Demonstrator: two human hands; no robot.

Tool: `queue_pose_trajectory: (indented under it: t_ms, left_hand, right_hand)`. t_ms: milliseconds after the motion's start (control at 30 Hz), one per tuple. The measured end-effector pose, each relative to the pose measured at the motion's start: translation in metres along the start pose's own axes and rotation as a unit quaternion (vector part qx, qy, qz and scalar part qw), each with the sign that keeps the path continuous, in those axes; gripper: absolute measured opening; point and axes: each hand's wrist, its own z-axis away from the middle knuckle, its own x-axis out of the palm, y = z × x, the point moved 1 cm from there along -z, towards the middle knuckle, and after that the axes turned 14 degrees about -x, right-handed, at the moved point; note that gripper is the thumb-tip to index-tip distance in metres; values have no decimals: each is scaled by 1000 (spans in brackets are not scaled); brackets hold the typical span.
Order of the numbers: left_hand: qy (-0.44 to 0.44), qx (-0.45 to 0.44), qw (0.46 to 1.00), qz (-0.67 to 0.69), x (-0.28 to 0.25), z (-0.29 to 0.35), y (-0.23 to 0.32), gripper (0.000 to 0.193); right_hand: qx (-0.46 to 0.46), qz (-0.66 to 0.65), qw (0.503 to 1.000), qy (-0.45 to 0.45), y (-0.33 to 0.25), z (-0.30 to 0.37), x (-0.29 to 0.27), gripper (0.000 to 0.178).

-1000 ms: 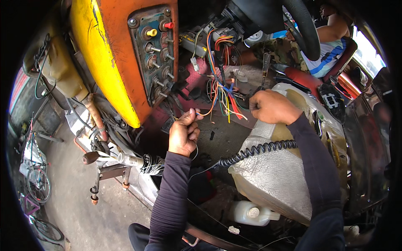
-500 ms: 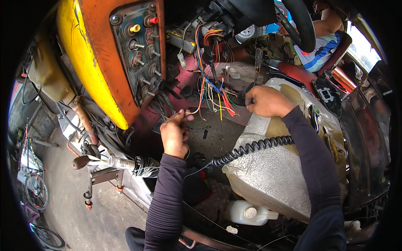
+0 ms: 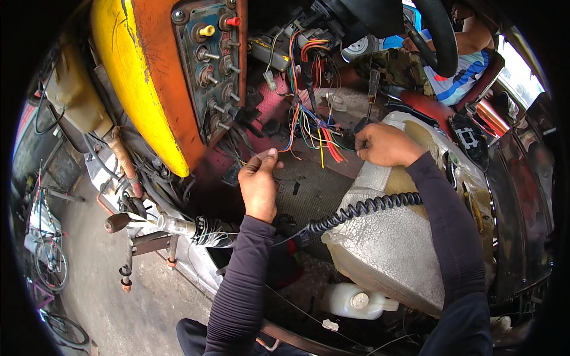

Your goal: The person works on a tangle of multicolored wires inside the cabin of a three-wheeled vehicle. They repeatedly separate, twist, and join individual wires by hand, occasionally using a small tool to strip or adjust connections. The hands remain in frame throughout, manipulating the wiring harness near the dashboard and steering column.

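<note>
A bundle of loose coloured wires point(image 3: 303, 118) hangs from beneath the steering column, its several ends spread over the floor mat. To the left of those ends, my left hand point(image 3: 259, 187) is closed in a pinch, thumb uppermost, on a thin orange wire point(image 3: 291, 141) from the bundle. On the right, my right hand point(image 3: 387, 145) has its fingers curled together just above the silver-covered hump point(image 3: 386, 237). A dark green wire point(image 3: 343, 146) runs toward its fingertips; whatever they grip is hidden. A screwdriver point(image 3: 373, 86) stands upright beyond that hand.
An orange-and-yellow panel point(image 3: 160, 89) with toggle switches rises at left. A black coiled cord point(image 3: 368, 207) crosses the hump below my right forearm. A white jug point(image 3: 356, 301) lies near the bottom. Another person point(image 3: 457, 65) sits at the far right, beyond the steering wheel point(image 3: 442, 41).
The whole view has shifted slightly, so the panel appears further right and higher. My left thumb and fingers have changed position at the wire. My right hand stays much the same.
</note>
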Motion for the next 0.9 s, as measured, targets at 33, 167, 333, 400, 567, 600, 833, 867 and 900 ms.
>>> queue_pose_trajectory:
  t_ms: [33, 167, 333, 400, 567, 600, 833, 867, 900]
  left_hand:
    - [8, 26, 999, -20, 2, 1, 1, 20]
    - [30, 168, 981, -91, 9, 5, 5, 21]
    - [34, 211, 965, -150, 15, 18, 8, 23]
    - [35, 223, 957, -181, 16, 22, 10, 24]
    - [35, 277, 927, -250, 17, 25, 10, 27]
    - [43, 286, 922, -257, 17, 24, 10, 27]
    - [81, 346, 888, -293, 15, 20, 8, 23]
    - [82, 336, 888, -302, 14, 20, 7, 21]
    - [74, 323, 898, -289, 13, 20, 6, 18]
  right_hand:
    - [1, -1, 1000, 0, 0, 0, 0, 22]
    - [7, 12, 1000, -16, 0, 0, 1, 23]
    - [5, 22, 1000, -22, 0, 0, 2, 24]
    - [5, 27, 999, -24, 0, 1, 2, 24]
    - [-14, 16, 1000, 1, 1, 2, 4, 25]
    - [-15, 20, 1000, 0, 1, 1, 4, 25]
    - [-8, 12, 1000, -9, 0, 1, 3, 23]
    - [-4, 11, 1000, -12, -1, 1, 2, 22]
    - [-1, 11, 1000, -15, -1, 1, 2, 22]
